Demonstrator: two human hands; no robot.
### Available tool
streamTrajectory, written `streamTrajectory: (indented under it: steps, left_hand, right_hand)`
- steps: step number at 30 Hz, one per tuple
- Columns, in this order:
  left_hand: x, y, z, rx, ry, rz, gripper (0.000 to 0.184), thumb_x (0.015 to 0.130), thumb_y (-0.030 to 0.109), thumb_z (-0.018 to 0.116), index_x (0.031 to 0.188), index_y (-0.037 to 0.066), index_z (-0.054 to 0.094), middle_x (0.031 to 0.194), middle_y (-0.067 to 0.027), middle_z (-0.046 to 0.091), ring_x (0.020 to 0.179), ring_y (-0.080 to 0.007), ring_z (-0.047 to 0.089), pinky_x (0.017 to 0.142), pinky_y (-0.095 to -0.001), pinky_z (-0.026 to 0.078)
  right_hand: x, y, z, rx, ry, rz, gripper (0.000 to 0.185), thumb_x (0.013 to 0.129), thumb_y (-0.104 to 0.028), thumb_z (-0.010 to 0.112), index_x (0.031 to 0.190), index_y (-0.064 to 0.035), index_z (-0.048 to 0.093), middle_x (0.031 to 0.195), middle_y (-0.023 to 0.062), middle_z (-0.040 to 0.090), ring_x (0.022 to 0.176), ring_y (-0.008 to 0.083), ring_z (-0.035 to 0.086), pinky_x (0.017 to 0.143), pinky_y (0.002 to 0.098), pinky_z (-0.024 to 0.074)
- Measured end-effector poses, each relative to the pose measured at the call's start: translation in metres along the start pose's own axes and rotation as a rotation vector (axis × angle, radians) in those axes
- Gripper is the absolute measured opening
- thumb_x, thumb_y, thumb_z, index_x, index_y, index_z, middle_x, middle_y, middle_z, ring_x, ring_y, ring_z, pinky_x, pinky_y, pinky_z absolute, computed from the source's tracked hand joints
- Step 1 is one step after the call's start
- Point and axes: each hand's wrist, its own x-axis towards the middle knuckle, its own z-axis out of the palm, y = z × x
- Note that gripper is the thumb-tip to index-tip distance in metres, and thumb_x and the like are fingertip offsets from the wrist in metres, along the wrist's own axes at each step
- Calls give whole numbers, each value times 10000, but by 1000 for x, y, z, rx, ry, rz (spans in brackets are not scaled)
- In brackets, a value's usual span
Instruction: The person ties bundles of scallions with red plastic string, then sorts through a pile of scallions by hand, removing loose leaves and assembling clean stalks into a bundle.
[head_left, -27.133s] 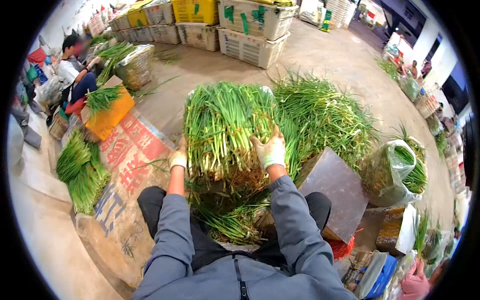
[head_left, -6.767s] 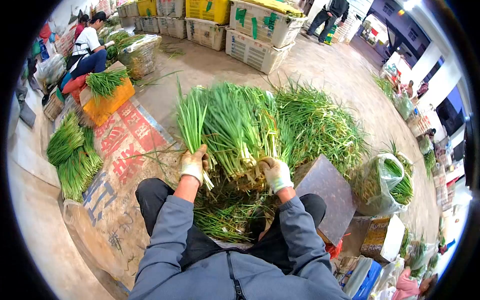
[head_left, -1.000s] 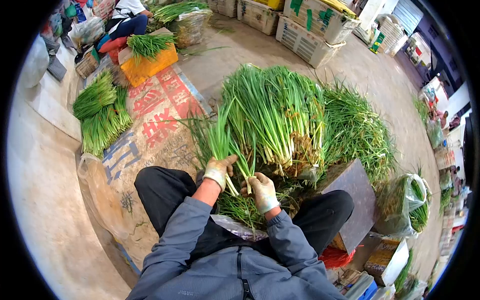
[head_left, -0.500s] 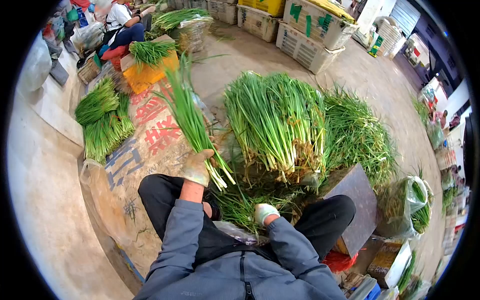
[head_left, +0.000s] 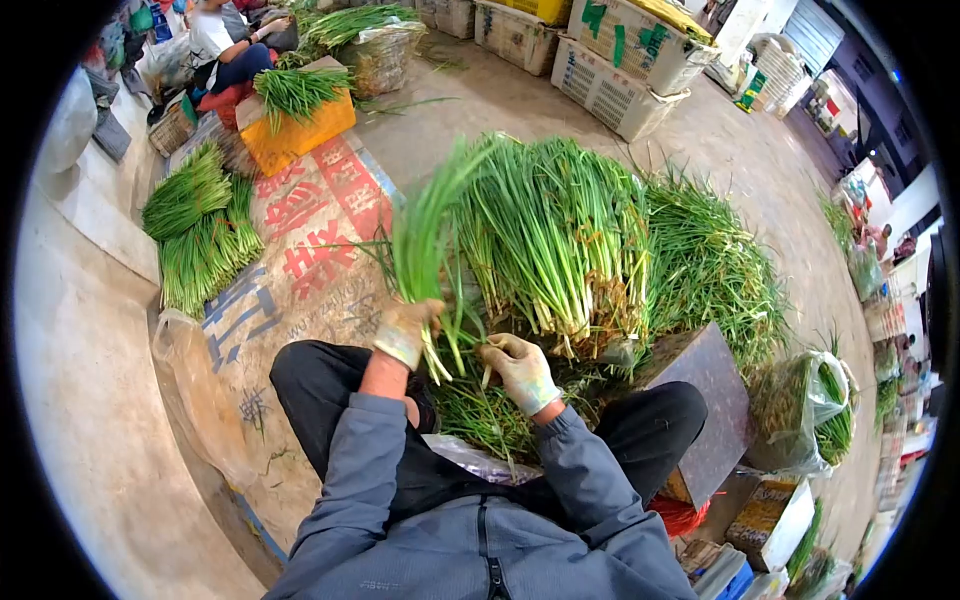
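Observation:
My left hand point(head_left: 408, 328), in a pale work glove, is closed around a bunch of green onions point(head_left: 420, 240). Their leaves point up and are smeared by motion; the white stem ends hang below the fist. Just right of it, my right hand point(head_left: 520, 370), gloved too, pinches a single green onion stalk point(head_left: 486, 376) near its lower end. Beyond both hands stands a large bundle of untrimmed green onions point(head_left: 560, 230), brown roots toward me. Loose green trimmings point(head_left: 485, 415) lie between my legs, under the right hand.
Neat green bundles point(head_left: 205, 230) lie at left on printed cardboard point(head_left: 300, 310). A heap of greens point(head_left: 710, 260) and a dark-topped box point(head_left: 700, 410) are at right. Stacked crates point(head_left: 620, 90) stand at the back. Another person point(head_left: 230, 50) sits at far left.
My right hand has risen from the trimmings to beside the left hand and now pinches a stalk. The left hand's bunch has swung to the right and more upright.

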Motion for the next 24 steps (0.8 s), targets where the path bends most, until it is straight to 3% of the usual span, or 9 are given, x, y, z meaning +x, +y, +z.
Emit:
streamTrajectory:
  steps: [2, 4, 7, 10, 12, 14, 20, 21, 24]
  left_hand:
    - [4, 14, -10, -158, 142, 84, 249, 776, 11, 675, 1023, 12, 649, 791, -71, 658, 548, -156, 592, 455, -281, 475]
    - [12, 24, -18, -141, 322, 211, 202, 766, 11, 663, 966, 27, 635, 760, -60, 632, 530, -166, 570, 453, -291, 463]
    - [16, 26, -25, -122, 478, 82, 183, 762, 6, 656, 936, 48, 622, 753, -44, 615, 569, -175, 564, 507, -306, 468]
    - [2, 20, -3, -211, 342, 236, 157, 798, 42, 690, 935, 41, 613, 758, -49, 611, 620, -184, 570, 575, -337, 479]
    - [13, -10, -7, -115, 448, 63, 243, 815, 132, 798, 943, 17, 626, 752, -46, 619, 685, -183, 582, 625, -336, 477]
    - [-14, 4, 14, -234, 245, -112, 293, 799, 146, 828, 987, 12, 648, 803, -57, 654, 702, -185, 592, 627, -333, 474]
    - [-17, -28, 18, 81, 197, -231, 511, 729, 292, 895, 1035, -34, 648, 858, -96, 676, 738, -218, 601, 691, -367, 481]
    - [-9, -30, 20, 92, 212, -287, 302, 791, 232, 842, 962, 42, 682, 828, -54, 657, 634, -171, 567, 586, -342, 484]
    - [-2, -20, 24, 146, 329, -259, 231, 766, 134, 844, 891, 35, 677, 773, -67, 658, 569, -183, 557, 525, -340, 475]
  right_hand:
    - [-14, -9, -10, -8, 74, -111, 251, 953, -166, 630, 1092, 40, 663, 829, 42, 671, 676, 89, 609, 636, 242, 491]
    - [-7, 31, -26, 219, 129, -130, 278, 974, -213, 599, 1096, 29, 657, 973, 69, 653, 895, 128, 618, 726, 284, 500]
    - [-14, 42, -36, 530, 121, -98, 319, 974, -255, 606, 1154, 8, 614, 992, 62, 618, 852, 157, 602, 703, 298, 500]
    - [-12, 38, -35, 571, 79, -138, 325, 980, -268, 601, 1140, 15, 615, 985, 61, 628, 825, 148, 606, 671, 277, 485]
    - [-10, 32, -30, 544, 65, -149, 288, 985, -265, 600, 1121, -11, 598, 967, 59, 623, 790, 149, 593, 655, 284, 482]
    - [-7, 20, -23, 517, 47, -162, 253, 990, -263, 598, 1101, -36, 582, 948, 58, 617, 754, 150, 581, 640, 291, 478]
    - [-1, 7, -7, 110, -88, -274, 174, 1000, -170, 566, 1073, -17, 603, 931, 39, 632, 778, 105, 586, 699, 255, 478]
    - [0, 10, -2, 67, -99, -335, 173, 989, -159, 590, 1075, -10, 613, 902, 21, 628, 778, 93, 574, 706, 248, 473]
    - [-11, 13, -6, 27, -223, -77, 218, 983, -213, 614, 1065, -11, 620, 887, 6, 617, 793, 88, 568, 719, 239, 460]
